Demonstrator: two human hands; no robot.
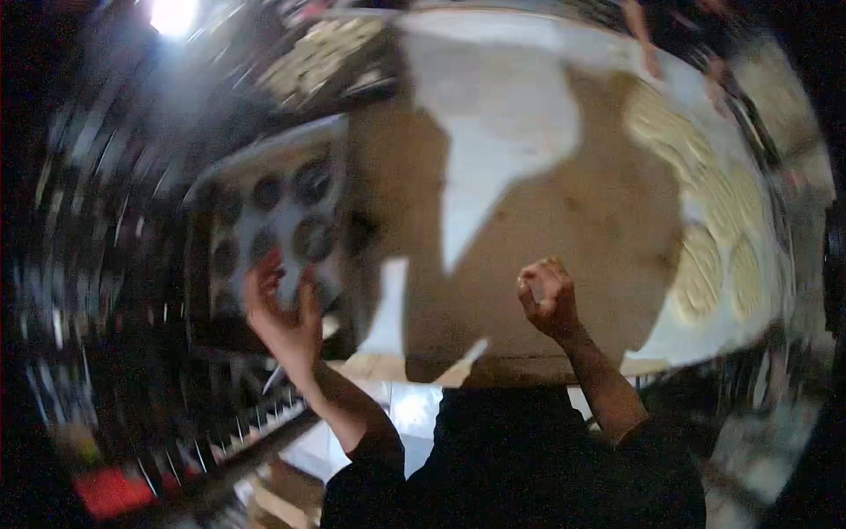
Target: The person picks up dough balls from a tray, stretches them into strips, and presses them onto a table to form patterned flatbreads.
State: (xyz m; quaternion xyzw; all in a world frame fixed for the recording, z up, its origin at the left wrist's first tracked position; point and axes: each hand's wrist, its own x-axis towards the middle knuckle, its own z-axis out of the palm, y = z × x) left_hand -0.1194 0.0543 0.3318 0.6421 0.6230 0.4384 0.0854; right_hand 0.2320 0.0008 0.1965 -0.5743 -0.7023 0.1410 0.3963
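Note:
My left hand point(286, 313) reaches over the near edge of a dark tray with round hollows point(330, 220), its fingers spread and nothing visible between them. Blur softens the fingertips there. Above the brown part of the worktable point(511, 273), my right hand point(548, 298) is closed, thumb and fingers curled together. What the curled fingers hold, if anything, I cannot tell. Flat, pale oval dough pieces with ridged tops point(696, 273) lie on the whitish surface to the right of that hand.
Another tray with pale pieces point(322, 57) stands behind the hollowed one. At the far right edge, another person's arms point(641, 40) reach toward the table. Blurred racks or shelving point(97, 238) fill the left side, with a red object point(115, 489) low down.

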